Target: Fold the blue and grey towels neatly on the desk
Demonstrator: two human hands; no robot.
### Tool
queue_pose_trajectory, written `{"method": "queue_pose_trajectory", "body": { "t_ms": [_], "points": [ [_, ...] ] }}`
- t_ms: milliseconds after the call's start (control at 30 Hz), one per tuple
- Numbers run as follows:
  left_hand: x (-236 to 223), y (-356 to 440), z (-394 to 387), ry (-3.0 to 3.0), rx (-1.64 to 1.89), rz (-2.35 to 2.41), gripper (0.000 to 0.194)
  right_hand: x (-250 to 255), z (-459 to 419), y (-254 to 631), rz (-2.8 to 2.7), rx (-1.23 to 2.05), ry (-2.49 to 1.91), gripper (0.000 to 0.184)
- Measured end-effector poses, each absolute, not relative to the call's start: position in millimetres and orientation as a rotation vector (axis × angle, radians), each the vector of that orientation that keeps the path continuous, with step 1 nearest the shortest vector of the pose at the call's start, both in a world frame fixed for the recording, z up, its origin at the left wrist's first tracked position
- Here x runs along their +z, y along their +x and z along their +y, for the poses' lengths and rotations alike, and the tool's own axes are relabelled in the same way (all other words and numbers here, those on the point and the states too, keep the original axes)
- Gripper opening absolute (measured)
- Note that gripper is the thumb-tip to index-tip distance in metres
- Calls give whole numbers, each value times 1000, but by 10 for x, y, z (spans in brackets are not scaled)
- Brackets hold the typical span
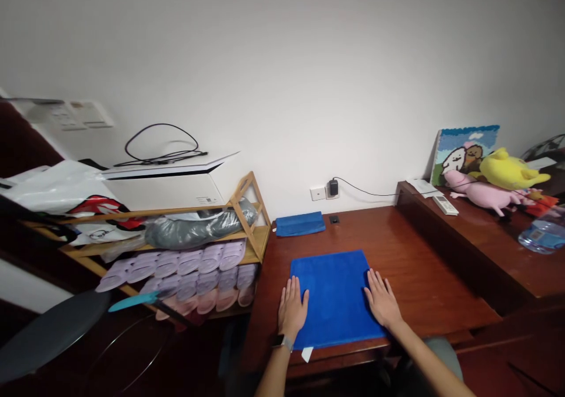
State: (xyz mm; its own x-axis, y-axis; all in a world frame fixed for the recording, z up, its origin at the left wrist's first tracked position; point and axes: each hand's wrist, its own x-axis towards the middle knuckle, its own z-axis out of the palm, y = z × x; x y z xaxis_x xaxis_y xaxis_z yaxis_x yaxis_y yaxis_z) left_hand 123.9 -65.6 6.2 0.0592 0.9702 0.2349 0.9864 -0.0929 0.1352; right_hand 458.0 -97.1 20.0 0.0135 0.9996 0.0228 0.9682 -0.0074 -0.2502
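A bright blue towel (pixel 338 300) lies spread flat on the reddish-brown wooden desk (pixel 424 267), with a white tag (pixel 307 354) sticking out at its front edge. My left hand (pixel 292 309) rests flat on the towel's left edge, fingers stretched out and pointing away from me. On the opposite side, my right hand (pixel 382 300) lies flat over the right edge, its fingers extended and slightly apart. A watch (pixel 282 342) is on my left wrist. Farther back on the desk sits a folded blue towel (pixel 300 224), which neither hand touches.
At left stands a wooden rack (pixel 251 232) with rows of slippers (pixel 212 259) and a white box (pixel 163 188) on top. The raised right shelf (pixel 494 244) bears plush toys (pixel 481 194), a remote (pixel 445 205) and a plastic bottle (pixel 541 236). A black adapter (pixel 333 187) is plugged into the wall.
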Motion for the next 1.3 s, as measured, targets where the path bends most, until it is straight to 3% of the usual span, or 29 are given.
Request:
{"method": "queue_pose_trajectory", "body": {
  "t_ms": [333,600,700,1033,1300],
  "points": [
    [205,1284,-684,-2237,-471,-1982,64,-26,-1473,4548,-2077,242,-2034,69],
    [383,2913,-1109,-2838,-532,-1533,61,40,-1470,4552,-2115,281,-2038,67],
    [306,3156,-1182,-2925,-464,-1529,62,32,-1473,4557,-2141,267,-2041,65],
    [-78,1062,-1163,-2231,-400,-2080,64,-74,-1458,4550,-2072,213,-2030,70],
    [-176,997,-1200,-2160,-390,-2041,64,-6,-1371,4598,-2074,346,-2080,71]
  ]
}}
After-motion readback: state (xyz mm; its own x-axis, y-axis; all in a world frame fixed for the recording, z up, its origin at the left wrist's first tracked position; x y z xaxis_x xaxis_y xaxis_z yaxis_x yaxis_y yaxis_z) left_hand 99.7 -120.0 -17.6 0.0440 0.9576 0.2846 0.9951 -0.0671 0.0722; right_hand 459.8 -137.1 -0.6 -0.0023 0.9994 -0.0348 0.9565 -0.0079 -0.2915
